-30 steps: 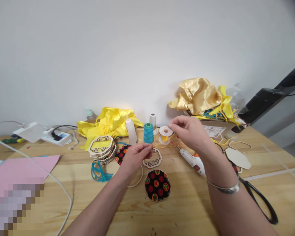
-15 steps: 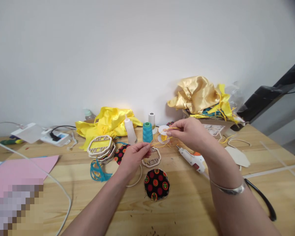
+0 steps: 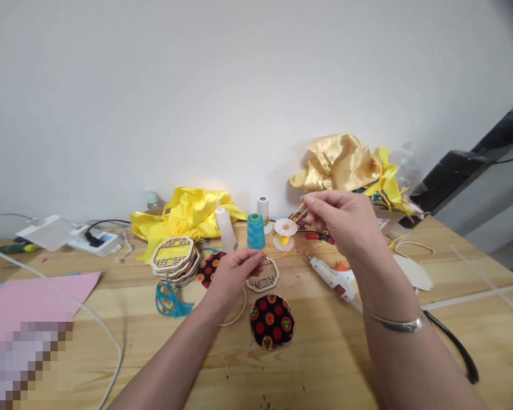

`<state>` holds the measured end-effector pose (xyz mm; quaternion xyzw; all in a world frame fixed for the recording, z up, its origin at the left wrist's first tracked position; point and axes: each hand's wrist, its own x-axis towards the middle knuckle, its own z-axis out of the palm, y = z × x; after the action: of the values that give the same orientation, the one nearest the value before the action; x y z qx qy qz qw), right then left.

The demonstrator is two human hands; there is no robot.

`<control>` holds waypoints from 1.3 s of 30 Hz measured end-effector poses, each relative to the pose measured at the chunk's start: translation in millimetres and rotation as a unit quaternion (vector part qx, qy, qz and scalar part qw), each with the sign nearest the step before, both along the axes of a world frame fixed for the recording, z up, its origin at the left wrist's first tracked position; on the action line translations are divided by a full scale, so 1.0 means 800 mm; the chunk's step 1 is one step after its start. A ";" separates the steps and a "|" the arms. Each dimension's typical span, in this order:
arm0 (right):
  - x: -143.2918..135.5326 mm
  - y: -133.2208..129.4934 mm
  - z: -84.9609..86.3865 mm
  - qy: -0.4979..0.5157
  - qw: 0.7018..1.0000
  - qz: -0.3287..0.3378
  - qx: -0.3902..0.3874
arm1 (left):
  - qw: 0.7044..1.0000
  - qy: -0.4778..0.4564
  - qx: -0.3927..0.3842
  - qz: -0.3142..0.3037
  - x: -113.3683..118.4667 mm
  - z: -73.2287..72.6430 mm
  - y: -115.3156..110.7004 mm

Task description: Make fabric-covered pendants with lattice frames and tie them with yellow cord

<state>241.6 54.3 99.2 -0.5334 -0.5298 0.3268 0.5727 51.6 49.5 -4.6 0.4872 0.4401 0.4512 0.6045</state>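
Note:
A yellow cord (image 3: 297,214) runs taut between my two hands, slanting up to the right. My left hand (image 3: 238,267) pinches its lower end, just above a cut-out wooden lattice frame (image 3: 263,275). Higher up, my right hand (image 3: 340,219) closes thumb and fingers on the other end. Behind the cord stands a white spool (image 3: 285,226) wound with yellow cord, with a blue thread cone (image 3: 255,232) to its left. A round black patterned fabric disc (image 3: 272,322) lies on the table below the hands.
A glue gun (image 3: 332,276) lies right of centre. Lattice frames are stacked (image 3: 174,255) at left beside a blue tassel (image 3: 171,299). Yellow satin (image 3: 188,213) and gold satin (image 3: 342,162) are heaped near the wall. A white cable (image 3: 106,327) crosses the left side.
My right hand has risen and moved right, drawing the yellow cord out longer. My left hand has stayed nearly in place. Red-handled scissors now show below my right hand.

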 end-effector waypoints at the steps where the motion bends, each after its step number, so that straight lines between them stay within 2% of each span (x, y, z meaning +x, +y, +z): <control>1: 0.001 0.001 -0.001 0.023 1.000 0.007 0.001 | 1.000 0.001 0.001 0.000 0.000 0.000 0.000; 4: 0.001 0.003 -0.003 0.057 0.998 0.016 0.006 | 1.000 0.009 0.007 -0.004 0.000 -0.001 0.000; 9: -0.004 -0.002 0.002 -0.010 0.999 -0.025 0.038 | 0.999 0.039 0.032 -0.009 -0.001 0.000 -0.001; 15: -0.011 -0.011 0.008 -0.051 0.998 0.005 0.023 | 0.985 0.130 0.110 0.010 -0.001 0.019 -0.009; 17: -0.015 -0.013 0.008 -0.065 0.997 0.024 0.024 | 0.963 0.185 0.184 0.061 -0.002 0.026 -0.014; 20: -0.023 -0.015 0.004 -0.093 0.993 0.065 0.039 | 0.894 0.268 0.321 0.164 -0.005 0.040 -0.023; 21: -0.026 -0.016 0.003 -0.102 0.991 0.077 0.043 | 0.882 0.268 0.344 0.181 -0.005 0.046 -0.026; 22: -0.028 -0.016 0.002 -0.109 0.989 0.089 0.045 | 0.882 0.251 0.351 0.189 -0.005 0.052 -0.028; 24: -0.032 -0.017 -0.001 -0.121 0.986 0.108 0.047 | 0.915 0.188 0.319 0.162 -0.002 0.065 -0.031; 26: -0.036 -0.018 -0.003 -0.134 0.982 0.120 0.064 | 0.959 0.110 0.239 0.104 0.004 0.074 -0.032; 28: -0.040 -0.018 -0.006 -0.142 0.979 0.122 0.080 | 0.983 0.008 0.176 0.045 0.011 0.078 -0.030; 30: -0.043 -0.018 -0.008 -0.140 0.980 0.119 0.082 | 0.989 -0.061 0.133 0.000 0.017 0.077 -0.029; 32: -0.046 -0.017 -0.010 -0.135 0.982 0.111 0.075 | 0.991 -0.076 0.108 -0.022 0.020 0.075 -0.028; 36: -0.048 -0.014 -0.011 -0.127 0.987 0.082 0.062 | 0.993 -0.067 0.096 -0.021 0.022 0.073 -0.025; 39: -0.044 -0.009 -0.013 -0.120 0.987 0.086 0.062 | 0.993 -0.083 0.083 -0.007 0.023 0.077 -0.022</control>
<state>206.2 47.2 88.9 -0.4845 -0.6579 0.2750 0.5068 69.7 32.1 56.7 0.4992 0.3461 0.5210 0.5996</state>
